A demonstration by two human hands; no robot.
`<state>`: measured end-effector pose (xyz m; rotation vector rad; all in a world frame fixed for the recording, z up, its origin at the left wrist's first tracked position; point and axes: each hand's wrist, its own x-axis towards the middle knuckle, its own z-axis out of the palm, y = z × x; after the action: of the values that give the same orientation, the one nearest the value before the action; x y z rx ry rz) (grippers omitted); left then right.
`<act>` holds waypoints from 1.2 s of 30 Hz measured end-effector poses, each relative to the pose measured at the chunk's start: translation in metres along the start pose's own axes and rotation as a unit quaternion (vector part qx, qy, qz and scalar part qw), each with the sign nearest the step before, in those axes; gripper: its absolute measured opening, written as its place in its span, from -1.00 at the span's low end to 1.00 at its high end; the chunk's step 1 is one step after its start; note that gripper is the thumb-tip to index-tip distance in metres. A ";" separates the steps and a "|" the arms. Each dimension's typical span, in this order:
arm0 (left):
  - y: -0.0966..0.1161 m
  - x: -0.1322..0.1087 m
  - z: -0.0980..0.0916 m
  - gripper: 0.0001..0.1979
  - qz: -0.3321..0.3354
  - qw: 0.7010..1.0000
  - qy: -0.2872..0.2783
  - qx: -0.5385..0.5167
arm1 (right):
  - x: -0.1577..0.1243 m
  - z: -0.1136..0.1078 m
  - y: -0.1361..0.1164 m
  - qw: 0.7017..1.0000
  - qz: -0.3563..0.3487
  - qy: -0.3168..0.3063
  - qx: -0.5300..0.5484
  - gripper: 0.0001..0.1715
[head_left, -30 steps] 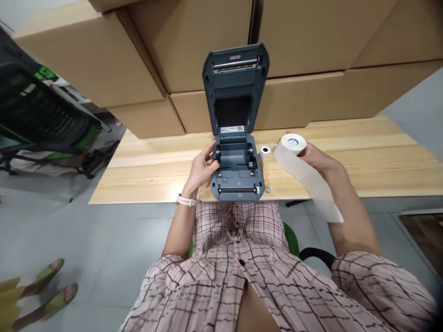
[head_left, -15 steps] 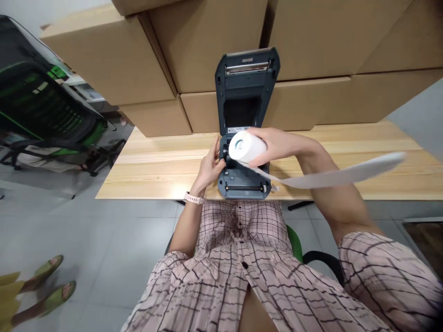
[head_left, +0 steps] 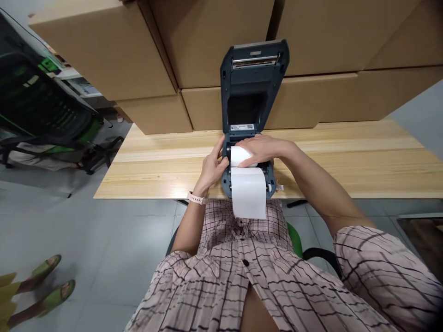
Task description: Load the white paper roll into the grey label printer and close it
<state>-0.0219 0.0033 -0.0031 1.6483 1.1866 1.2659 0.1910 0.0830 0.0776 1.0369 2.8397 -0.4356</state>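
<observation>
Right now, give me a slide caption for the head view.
Left hand on an open label printer, right hand on the paper roll inside, its end draped over the front.

A pale wood-grain tabletop (head_left: 346,161) spans the middle of the frame, with brown cardboard boxes (head_left: 221,50) stacked along its far side and a plain light-grey wall (head_left: 422,103) at the right edge. Grey tiled floor (head_left: 104,258) fills the lower left, catching a soft sheen of light. At upper left stands a black mesh office chair (head_left: 34,99) with green parts.
</observation>
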 end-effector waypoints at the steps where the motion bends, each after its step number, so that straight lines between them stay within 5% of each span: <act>1: 0.000 0.000 0.000 -0.23 -0.002 1.000 0.001 -0.001 | -0.004 0.001 -0.001 1.000 -0.006 0.016 0.007 -0.27; 4: 0.001 -0.001 0.000 -0.26 -0.004 1.000 0.003 -0.010 | -0.025 0.006 -0.008 0.994 -0.068 0.068 0.055 -0.15; 7: 0.001 -0.002 0.001 -0.29 -0.002 1.000 0.006 -0.020 | -0.056 0.018 -0.025 0.981 -0.150 0.075 0.100 -0.24; 13: -0.001 -0.002 0.002 -0.33 0.009 1.000 0.015 -0.023 | -0.099 0.066 -0.066 0.985 -0.097 0.139 0.042 -0.21; 21: -0.004 -0.004 0.002 -0.38 0.000 1.000 0.019 -0.016 | -0.104 0.099 -0.102 0.955 -0.052 0.284 -0.068 -0.13; 36: -0.008 -0.006 0.003 -0.45 -0.003 1.000 0.017 -0.015 | -0.097 0.105 -0.121 0.949 -0.035 0.307 -0.061 -0.21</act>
<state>-0.0209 0.0003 -0.0127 1.6061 1.1870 1.3074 0.1854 -0.0961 0.0232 1.2237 3.3861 0.0905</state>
